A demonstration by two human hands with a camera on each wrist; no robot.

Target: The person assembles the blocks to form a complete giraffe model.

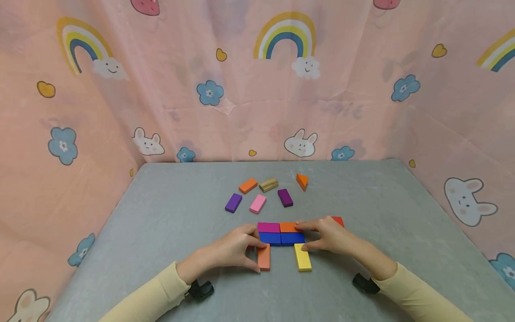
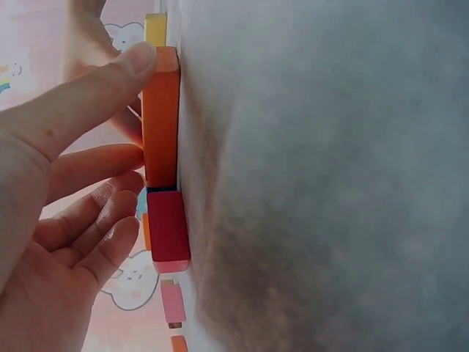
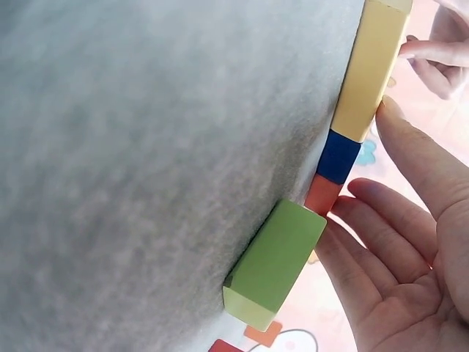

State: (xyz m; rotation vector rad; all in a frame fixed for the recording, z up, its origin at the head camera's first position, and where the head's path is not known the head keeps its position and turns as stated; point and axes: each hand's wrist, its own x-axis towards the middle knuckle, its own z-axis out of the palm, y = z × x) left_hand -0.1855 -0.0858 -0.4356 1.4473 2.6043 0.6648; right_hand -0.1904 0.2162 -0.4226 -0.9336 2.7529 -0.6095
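From my feed, I judge that what matters is how the near orange block [image 1: 264, 259] and the yellow block [image 1: 303, 259] meet the blue pair [image 1: 270, 239]. Both lie flat, long axes running toward the head camera, crosswise to the blue pair, which lies end to end. I see the near orange block just right of the left hand [image 1: 231, 246], the nearer one: thumb at its near end, forefinger at its far end, spread along its length. I can't tell whether they squeeze.

The yellow block lies left of the right hand [image 1: 331, 235], its near end slanting slightly right. That hand is spread, thumb touching yellow's far end, forefinger at the far orange block [image 1: 286, 227], behind the blue pair. In the right wrist view, I find a green block [image 3: 275, 253] just beside the fingers.
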